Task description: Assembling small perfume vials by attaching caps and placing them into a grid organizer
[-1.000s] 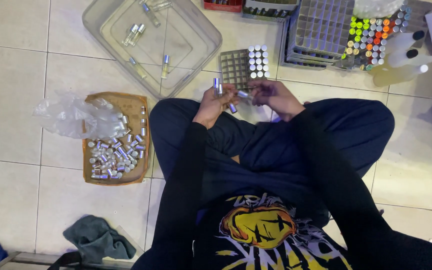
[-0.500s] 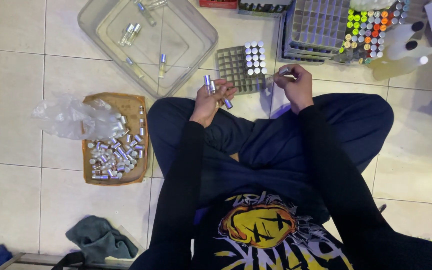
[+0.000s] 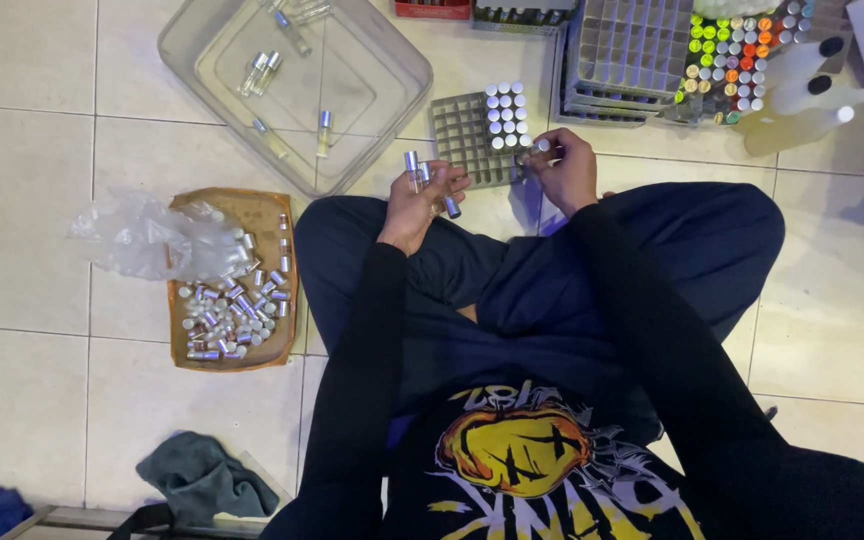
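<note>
I sit cross-legged on a tiled floor. My left hand [image 3: 420, 203] holds a few small clear vials with silver caps [image 3: 414, 170] upright above my left knee. My right hand [image 3: 564, 168] pinches one silver-capped vial [image 3: 542, 146] at the right edge of a small grey grid tray [image 3: 462, 140], which carries several capped vials [image 3: 505, 113] in its far right cells. The two hands are apart, with the tray's near edge between them.
A brown cardboard tray [image 3: 237, 210] of many loose silver-capped vials and a crumpled plastic bag [image 3: 147, 240] lie at my left. A clear plastic tub [image 3: 297, 80] holds a few vials. Larger grid racks [image 3: 632, 50], coloured-cap vials [image 3: 732, 60], white bottles [image 3: 802, 85] stand far right. A dark cloth [image 3: 197, 478] lies near left.
My right hand has moved away from the left hand, forward and right to the grid tray's edge with one vial. The left hand kept its vials and rose slightly.
</note>
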